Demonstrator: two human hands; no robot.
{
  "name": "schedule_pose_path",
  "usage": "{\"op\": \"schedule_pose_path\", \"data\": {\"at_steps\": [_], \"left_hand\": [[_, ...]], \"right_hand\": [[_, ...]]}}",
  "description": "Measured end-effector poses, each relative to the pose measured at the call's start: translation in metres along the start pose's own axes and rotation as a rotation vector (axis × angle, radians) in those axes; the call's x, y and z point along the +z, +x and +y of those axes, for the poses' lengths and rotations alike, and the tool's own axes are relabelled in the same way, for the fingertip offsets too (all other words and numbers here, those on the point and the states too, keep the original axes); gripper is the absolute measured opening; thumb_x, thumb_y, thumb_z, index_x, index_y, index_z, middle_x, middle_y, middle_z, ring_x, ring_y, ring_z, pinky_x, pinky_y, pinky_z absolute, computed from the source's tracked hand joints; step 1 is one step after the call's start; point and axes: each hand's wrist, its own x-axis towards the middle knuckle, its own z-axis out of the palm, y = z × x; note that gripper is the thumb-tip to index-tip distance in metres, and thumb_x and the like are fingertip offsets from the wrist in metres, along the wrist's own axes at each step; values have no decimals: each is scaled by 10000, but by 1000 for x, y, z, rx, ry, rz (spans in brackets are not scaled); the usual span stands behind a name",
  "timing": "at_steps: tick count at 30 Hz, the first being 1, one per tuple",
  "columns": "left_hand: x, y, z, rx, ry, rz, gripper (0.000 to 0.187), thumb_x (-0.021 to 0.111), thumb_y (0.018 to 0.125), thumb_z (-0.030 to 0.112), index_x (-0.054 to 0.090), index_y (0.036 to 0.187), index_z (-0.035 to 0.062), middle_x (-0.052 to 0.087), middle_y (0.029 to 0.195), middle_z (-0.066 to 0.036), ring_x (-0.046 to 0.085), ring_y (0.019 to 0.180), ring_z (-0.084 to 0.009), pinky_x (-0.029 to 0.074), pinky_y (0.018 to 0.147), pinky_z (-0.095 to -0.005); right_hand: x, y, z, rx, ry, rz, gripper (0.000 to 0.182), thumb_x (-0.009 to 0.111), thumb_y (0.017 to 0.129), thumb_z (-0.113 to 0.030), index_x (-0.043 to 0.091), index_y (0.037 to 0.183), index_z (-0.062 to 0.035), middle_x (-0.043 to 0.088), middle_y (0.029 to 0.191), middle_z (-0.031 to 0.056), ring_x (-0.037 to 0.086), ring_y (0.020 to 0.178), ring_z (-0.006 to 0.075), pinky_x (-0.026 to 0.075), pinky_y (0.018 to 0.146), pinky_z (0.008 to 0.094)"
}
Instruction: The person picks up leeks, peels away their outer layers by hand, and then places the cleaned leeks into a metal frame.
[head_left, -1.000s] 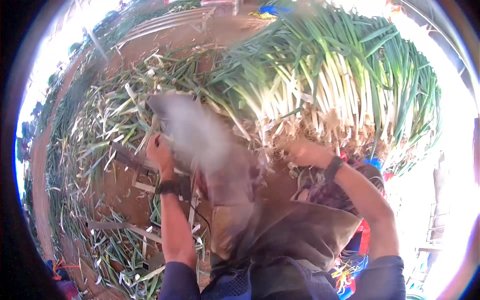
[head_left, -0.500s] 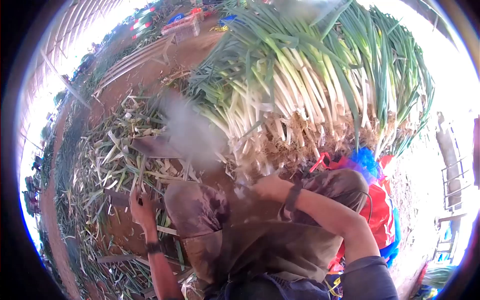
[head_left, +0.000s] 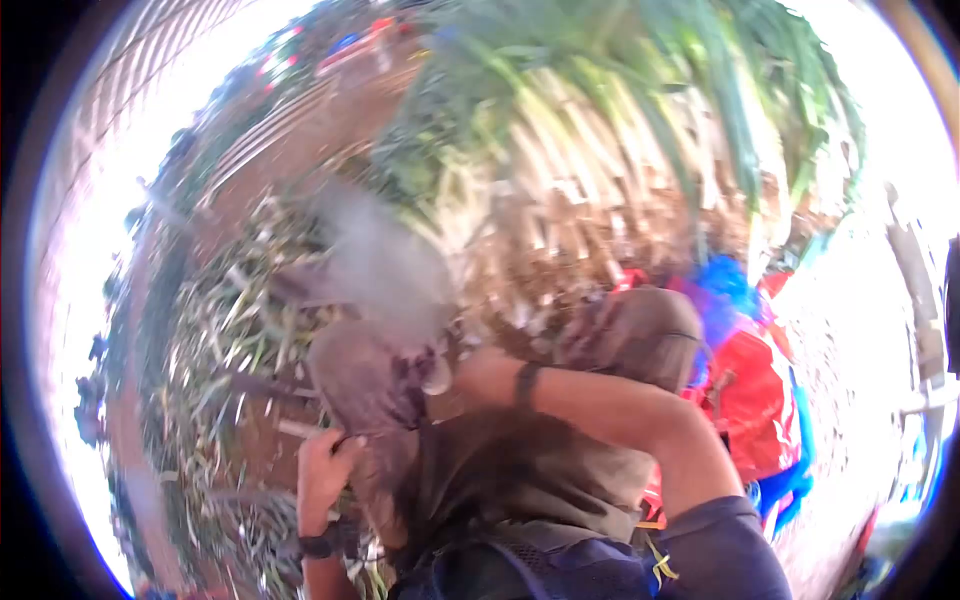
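My left hand (head_left: 322, 472) is beside my left thigh, its fingers curled in. What it grips, if anything, does not show. Between my knees, my right hand (head_left: 482, 378) reaches across toward the left one, blurred by motion, with its fingers drawn together. A small pale thing (head_left: 437, 378) shows at its fingertips, too smeared to name. Just beyond my knees lies a large heap of leeks or big green onions (head_left: 600, 150), with white stalks, green tops away from me and brown roots toward me.
Cut leaves and stalk scraps (head_left: 240, 330) litter the ground on my left. A red bag (head_left: 755, 400) with blue netting (head_left: 725, 295) sits by my right knee. Farther back are a slatted wooden bench (head_left: 275, 125) and a crate (head_left: 355, 62). A cloudy smudge blurs part of the view.
My left hand has come from the scraps toward my left thigh. My right hand has moved left, in front of my left knee. The view is now more blurred.
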Motion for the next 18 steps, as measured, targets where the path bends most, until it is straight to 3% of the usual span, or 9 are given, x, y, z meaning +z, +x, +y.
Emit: {"op": "schedule_pose_path", "data": {"at_steps": [3, 7, 9, 11, 13, 15, 16, 17, 18], "left_hand": [[20, 17, -42, 73, -254, -3, 337, 712, 814, 181, 504, 714, -65, 441, 600, -191, 378, 567, -221, 364, 550, -376], [-1, 7, -5, 0, -51, -108, 300, 702, 810, 162, 519, 728, -61, 438, 596, -176, 368, 568, -191, 356, 543, -371], [-10, -12, -17, 78, 57, -267, 249, 708, 817, 189, 594, 759, -25, 541, 648, -161, 495, 573, -229, 406, 565, -385], [-21, -44, 7, 101, 70, -342, 224, 685, 821, 173, 614, 736, -21, 547, 626, -144, 516, 567, -215, 425, 567, -379], [-31, -68, 8, 108, 80, -410, 209, 662, 825, 158, 635, 712, -17, 553, 604, -126, 538, 561, -201, 445, 570, -373], [-40, -80, 10, 432, 227, -391, 196, 741, 794, 143, 586, 822, 26, 537, 734, -172, 566, 682, -388, 445, 597, -458], [-45, -80, 20, 125, 154, -462, 154, 638, 877, 136, 673, 956, 9, 657, 840, -223, 649, 775, -401, 502, 675, -425], [-50, -80, 24, 112, 147, -456, 154, 638, 877, 136, 673, 956, 9, 657, 840, -223, 649, 775, -401, 502, 675, -425], [-56, -78, 27, 301, 286, -460, 132, 640, 876, 164, 634, 880, 31, 619, 771, -205, 619, 717, -394, 476, 628, -456]], "right_hand": [[-8, 1, 0, 0, -52, 50, 228, 712, 819, -210, 763, 1037, -168, 735, 1061, 65, 707, 948, 287, 574, 686, 496], [-6, 8, 8, 99, 27, 50, 236, 701, 832, -180, 760, 1060, -166, 734, 1065, 57, 699, 983, 286, 570, 710, 498], [5, 19, 8, 171, 20, 66, 258, 707, 824, -175, 756, 1077, -163, 729, 1089, 57, 691, 1013, 297, 570, 725, 503], [2, 7, 11, 153, 32, -22, 259, 698, 829, -184, 754, 1079, -148, 726, 1097, 65, 687, 1028, 306, 567, 725, 517], [18, 0, 12, 54, -127, 429, 85, 676, 730, -146, 748, 768, -125, 698, 723, 58, 708, 713, 245, 514, 503, 410], [14, 2, 13, 46, -77, 384, 88, 675, 729, -154, 746, 762, -113, 698, 728, 70, 708, 717, 257, 521, 517, 415], [11, 1, 12, 45, -25, 336, 95, 674, 729, -162, 743, 755, -101, 699, 732, 83, 708, 721, 270, 528, 531, 419], [11, 1, 11, 31, -29, 331, 95, 674, 729, -162, 743, 755, -101, 699, 732, 83, 708, 721, 270, 528, 531, 419], [9, 0, 13, 14, 20, 323, 100, 675, 722, -168, 735, 742, -90, 693, 724, 92, 704, 715, 280, 532, 545, 420]]}}
